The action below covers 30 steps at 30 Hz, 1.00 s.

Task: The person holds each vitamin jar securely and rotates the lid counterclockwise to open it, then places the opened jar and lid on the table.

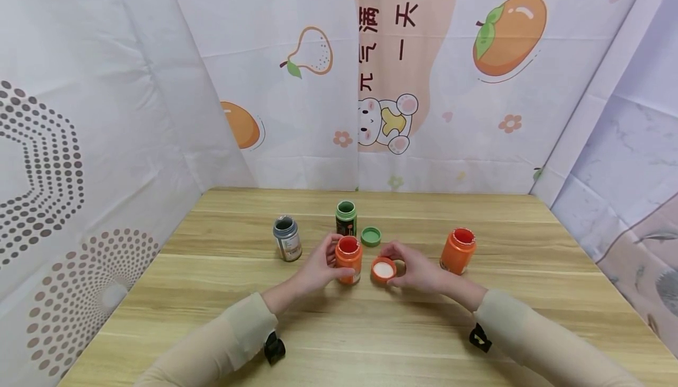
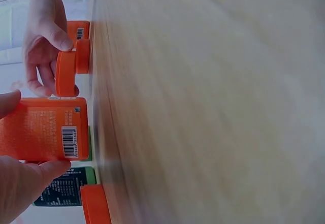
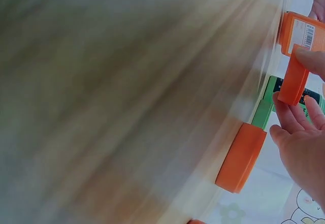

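An uncapped orange jar (image 1: 349, 262) with red inside is gripped by my left hand (image 1: 323, 263), thumb and fingers on opposite sides. In the left wrist view the jar (image 2: 45, 128) shows a printed label and barcode. To its right, my right hand (image 1: 415, 268) pinches an orange lid (image 1: 384, 270), its pale inside facing up. That lid (image 3: 294, 76) is seen edge-on between thumb and fingers in the right wrist view. Just behind the held jar stands an open green jar (image 1: 346, 213), and a green lid (image 1: 371, 236) lies beside it.
An open grey jar (image 1: 287, 239) stands left of my left hand. Another open orange jar (image 1: 458, 250) is behind my right forearm. A second orange lid (image 3: 241, 158) rests on the wooden table (image 1: 360, 340). Printed curtains (image 1: 296, 116) hang behind the table.
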Tool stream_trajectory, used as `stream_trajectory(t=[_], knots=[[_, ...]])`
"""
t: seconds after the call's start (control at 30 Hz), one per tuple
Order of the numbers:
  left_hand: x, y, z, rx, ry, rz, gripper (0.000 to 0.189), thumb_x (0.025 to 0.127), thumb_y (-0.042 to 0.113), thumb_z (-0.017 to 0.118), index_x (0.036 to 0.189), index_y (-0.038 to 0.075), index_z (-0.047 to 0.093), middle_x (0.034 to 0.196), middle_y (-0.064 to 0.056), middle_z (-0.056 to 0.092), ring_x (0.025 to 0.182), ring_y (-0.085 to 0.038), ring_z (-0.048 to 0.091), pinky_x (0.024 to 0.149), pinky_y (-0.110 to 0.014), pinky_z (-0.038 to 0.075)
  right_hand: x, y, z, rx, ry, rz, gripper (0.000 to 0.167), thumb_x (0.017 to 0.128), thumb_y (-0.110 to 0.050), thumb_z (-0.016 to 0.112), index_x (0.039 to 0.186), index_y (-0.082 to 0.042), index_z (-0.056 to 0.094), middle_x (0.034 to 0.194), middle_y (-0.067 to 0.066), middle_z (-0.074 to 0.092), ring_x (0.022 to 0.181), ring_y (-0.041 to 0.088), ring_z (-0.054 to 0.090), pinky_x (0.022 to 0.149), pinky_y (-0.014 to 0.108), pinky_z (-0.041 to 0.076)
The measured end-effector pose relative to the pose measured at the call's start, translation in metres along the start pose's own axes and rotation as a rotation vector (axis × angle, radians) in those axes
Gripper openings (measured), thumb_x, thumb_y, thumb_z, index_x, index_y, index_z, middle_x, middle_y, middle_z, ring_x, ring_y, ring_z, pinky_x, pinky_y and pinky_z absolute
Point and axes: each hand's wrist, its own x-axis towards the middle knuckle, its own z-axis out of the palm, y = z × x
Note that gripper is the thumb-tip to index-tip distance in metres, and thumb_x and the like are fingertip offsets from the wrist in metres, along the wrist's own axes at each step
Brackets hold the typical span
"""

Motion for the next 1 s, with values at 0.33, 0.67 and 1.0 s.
stream_trajectory(t=[0.33, 0.67, 1.0], knots=[[-0.0020, 0.0013, 0.0019, 0.014, 0.003, -0.027, 0.062, 0.082, -0.002, 0.076, 0.132, 0.002, 0.041, 0.130, -0.015, 0.056, 0.122, -0.031, 0.052, 0.104, -0.043, 0.038, 0.0025, 0.0022, -0.0006, 0.022, -0.037, 0.010, 0.059, 0.074, -0.002, 0.082, 0.123, 0.000, 0.050, 0.116, 0.005, 0.060, 0.115, 0.030, 0.056, 0.101, 0.051, 0.040], [-0.0023, 0.0002, 0.0016, -0.023, 0.012, -0.038, 0.062, 0.080, -0.004, 0.077, 0.130, 0.003, 0.043, 0.129, -0.015, 0.058, 0.121, -0.030, 0.053, 0.104, -0.042, 0.039, 0.0077, 0.0064, -0.0016, 0.018, -0.080, 0.011, 0.070, 0.072, -0.005, 0.085, 0.130, 0.001, 0.047, 0.115, 0.003, 0.061, 0.110, 0.025, 0.058, 0.097, 0.045, 0.045], [-0.0012, -0.0016, 0.0003, -0.042, 0.022, -0.053, 0.063, 0.079, -0.004, 0.077, 0.131, 0.002, 0.042, 0.130, -0.016, 0.057, 0.123, -0.031, 0.052, 0.105, -0.043, 0.038, 0.0093, 0.0065, -0.0035, 0.039, -0.109, 0.045, 0.070, 0.072, -0.006, 0.086, 0.130, 0.000, 0.047, 0.115, 0.003, 0.063, 0.111, 0.026, 0.059, 0.097, 0.047, 0.044]])
